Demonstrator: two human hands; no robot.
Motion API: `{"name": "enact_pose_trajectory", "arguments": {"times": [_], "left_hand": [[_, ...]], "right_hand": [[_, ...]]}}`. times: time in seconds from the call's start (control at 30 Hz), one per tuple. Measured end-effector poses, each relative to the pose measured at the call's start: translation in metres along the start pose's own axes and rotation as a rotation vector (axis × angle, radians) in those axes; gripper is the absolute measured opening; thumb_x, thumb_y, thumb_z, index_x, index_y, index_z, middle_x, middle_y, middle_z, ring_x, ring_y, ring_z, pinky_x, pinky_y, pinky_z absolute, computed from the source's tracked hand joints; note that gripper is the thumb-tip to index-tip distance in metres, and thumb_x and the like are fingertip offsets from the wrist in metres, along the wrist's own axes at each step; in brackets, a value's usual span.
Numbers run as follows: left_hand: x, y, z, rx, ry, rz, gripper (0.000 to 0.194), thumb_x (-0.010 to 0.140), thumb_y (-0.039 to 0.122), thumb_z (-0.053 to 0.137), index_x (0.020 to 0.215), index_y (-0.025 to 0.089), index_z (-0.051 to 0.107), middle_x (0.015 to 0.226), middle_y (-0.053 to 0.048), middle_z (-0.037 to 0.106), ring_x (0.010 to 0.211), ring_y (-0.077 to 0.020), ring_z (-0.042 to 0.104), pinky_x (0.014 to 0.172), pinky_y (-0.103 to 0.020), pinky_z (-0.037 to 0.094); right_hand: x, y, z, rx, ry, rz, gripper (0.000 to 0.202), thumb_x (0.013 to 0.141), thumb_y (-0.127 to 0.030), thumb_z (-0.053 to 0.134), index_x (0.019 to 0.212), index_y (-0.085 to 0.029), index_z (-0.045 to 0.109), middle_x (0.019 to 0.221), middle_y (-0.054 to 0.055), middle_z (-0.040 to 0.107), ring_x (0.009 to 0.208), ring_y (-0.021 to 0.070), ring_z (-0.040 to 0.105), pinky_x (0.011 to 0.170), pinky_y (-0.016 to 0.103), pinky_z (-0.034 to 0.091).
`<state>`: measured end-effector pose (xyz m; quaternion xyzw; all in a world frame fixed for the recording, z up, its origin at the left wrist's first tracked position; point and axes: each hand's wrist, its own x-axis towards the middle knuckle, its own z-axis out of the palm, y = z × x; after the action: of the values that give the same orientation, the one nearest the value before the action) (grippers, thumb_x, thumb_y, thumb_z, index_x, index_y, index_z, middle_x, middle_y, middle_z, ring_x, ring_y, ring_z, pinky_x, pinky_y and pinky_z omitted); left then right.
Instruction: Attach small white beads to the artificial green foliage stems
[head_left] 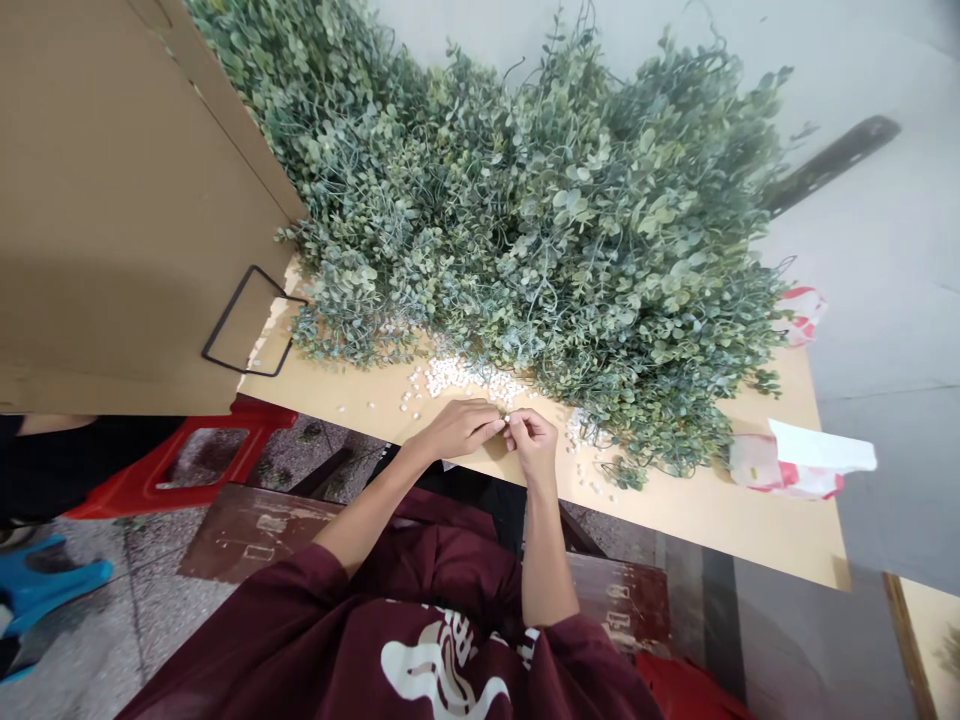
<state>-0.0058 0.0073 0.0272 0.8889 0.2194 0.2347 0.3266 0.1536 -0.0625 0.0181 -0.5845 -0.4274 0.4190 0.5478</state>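
My left hand [466, 428] and my right hand [534, 442] meet at the table's front edge, fingertips nearly touching. A small white piece [508, 418] shows at the fingertips of my right hand, which is closed in a pinch. The fingers of my left hand are pressed together as well; what they hold, if anything, is too small to make out. Just beyond the hands lies a loose pile of small white pieces [450, 376], with some scattered around it. Behind the pile rises a large heap of artificial green leafy sprigs [540, 220].
The wooden table [780, 535] carries the heap. At left stand a large cardboard sheet or box [112, 220] and a black wire frame [225, 318]. Red-and-white wrappers [750, 462] lie at right. A red stool [247, 420] and part of another person are at lower left.
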Motion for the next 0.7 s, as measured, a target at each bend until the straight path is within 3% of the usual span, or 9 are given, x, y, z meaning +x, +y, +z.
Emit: {"name": "enact_pose_trajectory", "arguments": {"times": [0.57, 0.7], "left_hand": [[0.0000, -0.0025, -0.0001, -0.055, 0.018, -0.012, 0.045, 0.101, 0.040, 0.028, 0.078, 0.017, 0.058, 0.073, -0.004, 0.061, 0.073, -0.0154, 0.055, 0.074, -0.027, 0.039], [-0.0001, -0.0030, -0.0003, -0.073, 0.007, -0.017, 0.044, 0.101, 0.040, 0.028, 0.078, 0.017, 0.058, 0.074, -0.004, 0.062, 0.074, -0.0156, 0.055, 0.074, -0.027, 0.039]], "right_hand": [[0.0011, 0.0009, 0.0004, -0.006, 0.013, 0.003, 0.025, 0.083, -0.041, 0.064, 0.073, -0.018, 0.063, 0.058, -0.003, 0.057, 0.042, 0.0078, 0.046, 0.041, 0.022, 0.036], [0.0015, 0.0004, 0.0004, -0.007, 0.006, -0.020, 0.021, 0.083, -0.039, 0.065, 0.083, -0.019, 0.066, 0.060, -0.003, 0.057, 0.044, 0.0084, 0.048, 0.044, 0.022, 0.039]]}}
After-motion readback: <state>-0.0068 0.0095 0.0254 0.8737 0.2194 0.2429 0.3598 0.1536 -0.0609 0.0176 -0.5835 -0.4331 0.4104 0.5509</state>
